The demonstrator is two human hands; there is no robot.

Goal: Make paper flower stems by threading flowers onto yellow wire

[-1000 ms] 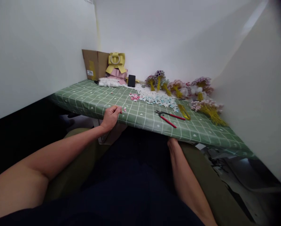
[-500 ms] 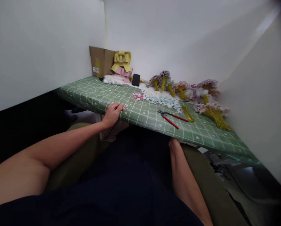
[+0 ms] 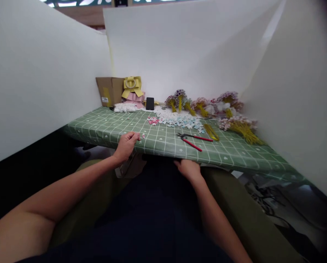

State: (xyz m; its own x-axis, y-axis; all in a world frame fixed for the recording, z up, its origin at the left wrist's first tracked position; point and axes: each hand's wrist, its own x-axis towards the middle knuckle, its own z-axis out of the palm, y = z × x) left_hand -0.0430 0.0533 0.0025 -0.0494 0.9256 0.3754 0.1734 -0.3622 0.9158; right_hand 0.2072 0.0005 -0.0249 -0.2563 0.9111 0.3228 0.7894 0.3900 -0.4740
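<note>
My left hand [image 3: 127, 146] rests at the front edge of the table, its fingers curled in a pinch. Whatever is between those fingertips is too small to make out. Just beyond them shows a small pink-and-white flower piece [image 3: 143, 136]. My right hand [image 3: 189, 168] is low at the table's front edge, over my lap, with its fingers mostly hidden. Nearest above it lie pliers with red handles [image 3: 192, 140], jaws apart. Behind are a heap of white and pale blue flower pieces [image 3: 184, 120] and a few pink ones [image 3: 153, 121].
A green checked cloth [image 3: 163, 146] covers the table. Bundles of small flowers with yellow stems [image 3: 244, 131] and yellow wires [image 3: 211, 132] lie right. At the back left stand a cardboard box [image 3: 110, 91], yellow and pink bows [image 3: 132, 86] and a black object [image 3: 150, 103]. White panels enclose three sides.
The view has tilted up. My right hand has come out from under the table edge and moved left. My left hand keeps its pinch near the pink piece.
</note>
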